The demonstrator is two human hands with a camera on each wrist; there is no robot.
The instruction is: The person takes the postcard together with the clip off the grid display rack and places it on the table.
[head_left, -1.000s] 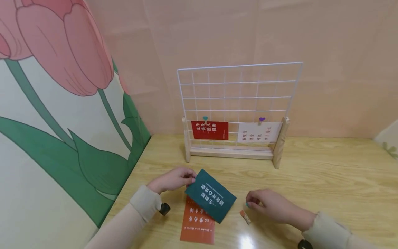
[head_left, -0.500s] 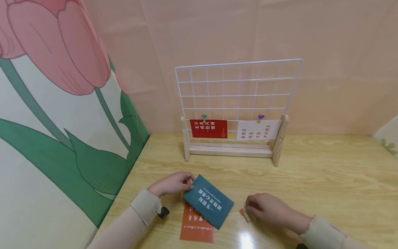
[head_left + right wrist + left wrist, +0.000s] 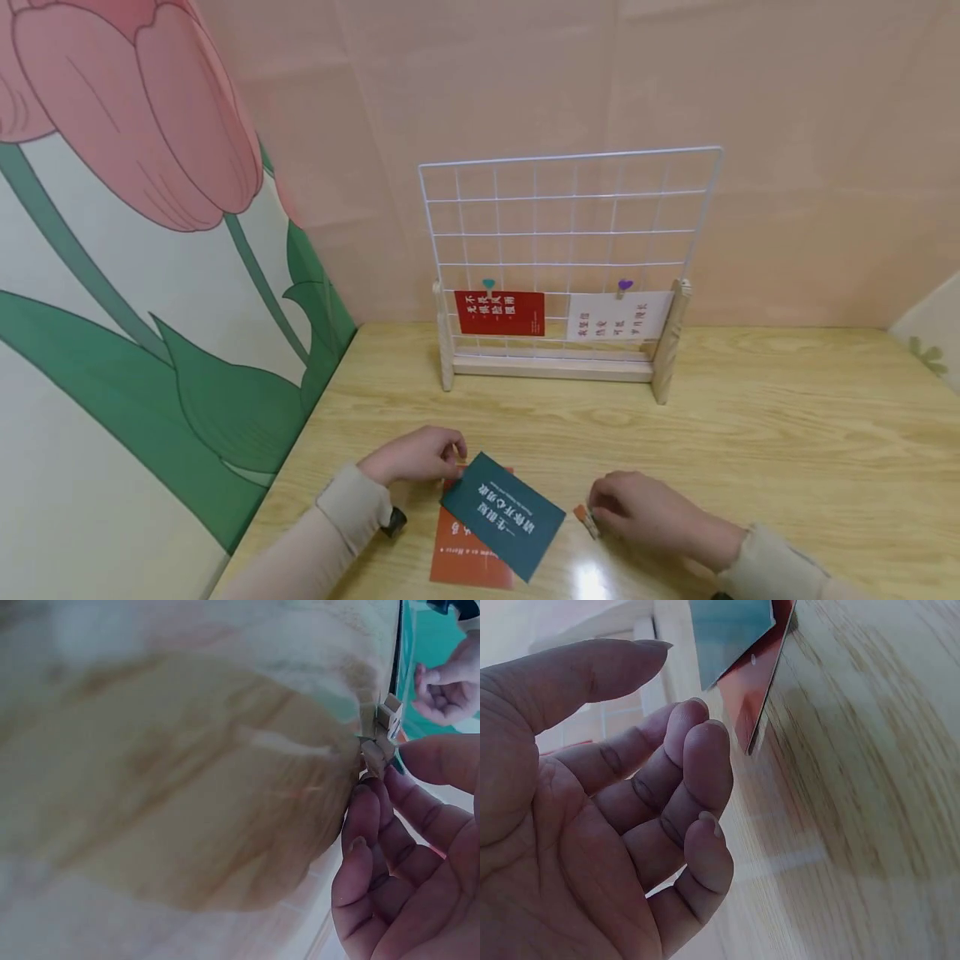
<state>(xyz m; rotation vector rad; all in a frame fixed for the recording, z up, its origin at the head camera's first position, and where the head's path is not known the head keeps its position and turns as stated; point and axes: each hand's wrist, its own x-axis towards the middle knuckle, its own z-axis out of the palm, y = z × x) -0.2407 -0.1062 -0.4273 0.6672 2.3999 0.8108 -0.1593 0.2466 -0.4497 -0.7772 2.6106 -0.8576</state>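
In the head view, a dark green card [image 3: 501,517] with white lettering lies at a slant over an orange-red card [image 3: 468,567]. My left hand [image 3: 420,454] is just beyond their far left corner. In the left wrist view, its thumb and loosely bent fingers are apart, with nothing between them. My right hand [image 3: 648,508] is low over the table, right of the cards. In the right wrist view, its thumb and fingertips pinch a small wooden clothespin [image 3: 373,757] with a bit of teal on it. Beside its fingertips lies another clothespin [image 3: 585,521], orange-topped.
Behind the hands stands a white wire grid [image 3: 570,217] in a wooden base [image 3: 555,368]. A red card [image 3: 517,321] hangs there by a teal heart clip [image 3: 489,285]. A white card [image 3: 611,325] hangs by a purple heart clip [image 3: 625,286]. The wooden table [image 3: 787,433] meets a tulip-printed wall.
The green card has come down flat over the orange-red card, and my left fingers have let go of it. My right hand has shifted slightly toward the orange-topped clothespin.
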